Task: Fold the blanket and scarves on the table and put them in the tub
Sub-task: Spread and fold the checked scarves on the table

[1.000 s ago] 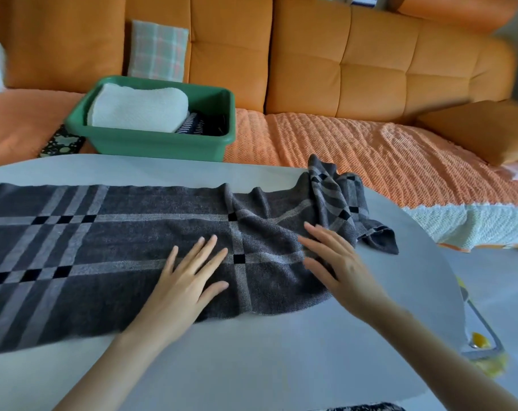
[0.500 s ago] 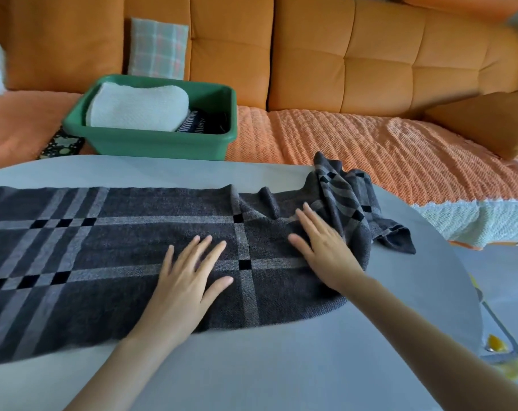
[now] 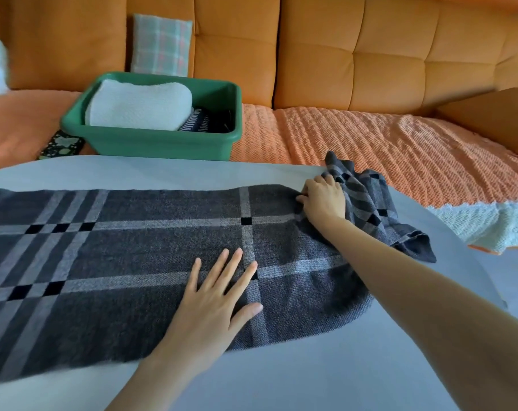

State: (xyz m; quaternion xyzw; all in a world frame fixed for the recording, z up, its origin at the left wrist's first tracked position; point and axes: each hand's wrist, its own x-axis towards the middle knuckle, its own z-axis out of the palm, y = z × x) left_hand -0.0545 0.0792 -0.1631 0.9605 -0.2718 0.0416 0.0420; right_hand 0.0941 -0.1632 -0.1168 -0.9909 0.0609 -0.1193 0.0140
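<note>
A dark grey checked scarf (image 3: 139, 250) lies spread flat across the pale table (image 3: 281, 381), its right end bunched up near the far right edge. My left hand (image 3: 219, 295) presses flat on the scarf's middle, fingers straight. My right hand (image 3: 323, 200) reaches to the far edge and its curled fingers grip the cloth beside the bunched end. The green tub (image 3: 163, 140) stands on the sofa behind the table; a folded white blanket (image 3: 139, 105) and a dark striped scarf (image 3: 198, 123) lie inside it.
An orange sofa (image 3: 355, 54) with a ribbed orange cover runs behind the table. A checked cushion (image 3: 163, 44) leans behind the tub. A small patterned item (image 3: 62, 143) lies left of the tub. An orange pillow (image 3: 495, 117) sits at right.
My right hand has slid from the scarf's near middle up to its far edge and closed on the cloth. The creases there are flatter. My left hand has stayed flat on the scarf.
</note>
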